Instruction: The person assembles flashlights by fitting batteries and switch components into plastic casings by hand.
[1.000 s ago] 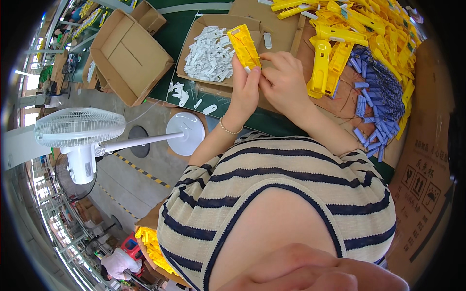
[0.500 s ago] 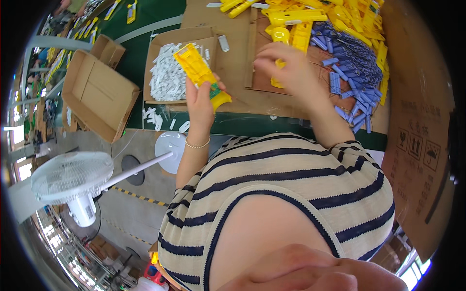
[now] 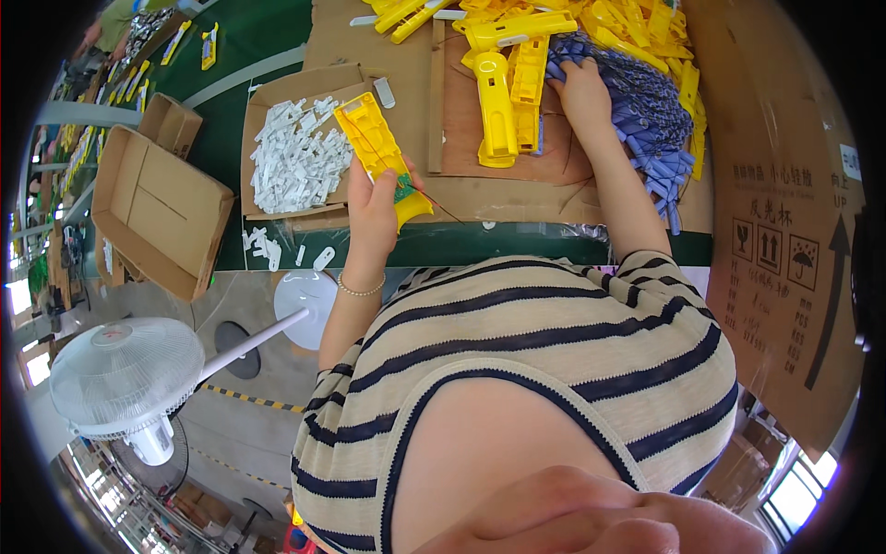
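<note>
My left hand (image 3: 372,205) grips a yellow plastic housing (image 3: 367,129), tilted, with its hollow inner side up. A small green circuit board (image 3: 403,187) and thin wires show at its lower end, beside my fingers. My right hand (image 3: 585,100) reaches to the edge of a pile of blue cylindrical batteries with wires (image 3: 637,97). Thumb and fingers there are apart and touch the pile; the fingertips are partly hidden. Left of that hand, another yellow housing (image 3: 496,111) lies on a brown board (image 3: 461,125).
A cardboard box of small white plastic pieces (image 3: 300,152) stands left of my left hand. Yellow housings (image 3: 637,32) are heaped at the far right. A tall carton (image 3: 784,231) borders the right side. An empty cardboard tray (image 3: 161,198) and a white fan (image 3: 125,379) are at left.
My right hand has moved right, from above the yellow housing on the board to the blue battery pile. My left hand still holds its housing. The whole view has shifted slightly.
</note>
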`<state>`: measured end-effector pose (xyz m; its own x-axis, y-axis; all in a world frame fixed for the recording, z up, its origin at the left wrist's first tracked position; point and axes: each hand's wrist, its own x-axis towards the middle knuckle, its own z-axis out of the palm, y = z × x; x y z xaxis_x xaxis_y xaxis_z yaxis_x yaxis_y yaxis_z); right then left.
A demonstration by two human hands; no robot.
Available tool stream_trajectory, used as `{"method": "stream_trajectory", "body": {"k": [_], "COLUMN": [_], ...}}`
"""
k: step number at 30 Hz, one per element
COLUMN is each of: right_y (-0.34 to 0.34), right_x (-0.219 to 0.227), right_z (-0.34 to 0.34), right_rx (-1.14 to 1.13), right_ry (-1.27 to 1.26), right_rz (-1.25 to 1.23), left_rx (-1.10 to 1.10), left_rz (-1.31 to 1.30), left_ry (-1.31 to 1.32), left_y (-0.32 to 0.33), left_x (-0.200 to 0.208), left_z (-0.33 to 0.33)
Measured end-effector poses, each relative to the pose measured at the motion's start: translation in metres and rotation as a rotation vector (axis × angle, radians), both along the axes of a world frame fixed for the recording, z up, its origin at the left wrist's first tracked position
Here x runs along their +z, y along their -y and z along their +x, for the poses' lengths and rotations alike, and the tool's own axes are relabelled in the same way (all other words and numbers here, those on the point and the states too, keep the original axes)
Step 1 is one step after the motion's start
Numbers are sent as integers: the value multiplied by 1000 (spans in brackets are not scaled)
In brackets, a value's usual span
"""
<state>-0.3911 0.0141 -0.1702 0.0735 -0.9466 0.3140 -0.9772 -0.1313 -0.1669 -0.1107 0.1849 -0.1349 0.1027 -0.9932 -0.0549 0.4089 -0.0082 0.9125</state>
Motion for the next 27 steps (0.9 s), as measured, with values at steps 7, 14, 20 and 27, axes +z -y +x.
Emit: {"method": "stream_trajectory", "body": {"k": [7, 14, 20, 27], "right_y": [-51, -116, -121, -118], "right_x": [69, 81, 78, 77], "right_z": [5, 112, 141, 149], "right_rx": [111, 467, 488, 531], "right_ry": [958, 1236, 1164, 915], "right_rz": [212, 434, 405, 370], "left_rx": [53, 18, 52, 109], "left_rz": [51, -70, -63, -152], "left_ry": [10, 341, 663, 817], "left_y": [-8, 4, 0, -4], "left_x": [-10, -4, 4, 4], "left_z": [7, -16, -14, -12]}}
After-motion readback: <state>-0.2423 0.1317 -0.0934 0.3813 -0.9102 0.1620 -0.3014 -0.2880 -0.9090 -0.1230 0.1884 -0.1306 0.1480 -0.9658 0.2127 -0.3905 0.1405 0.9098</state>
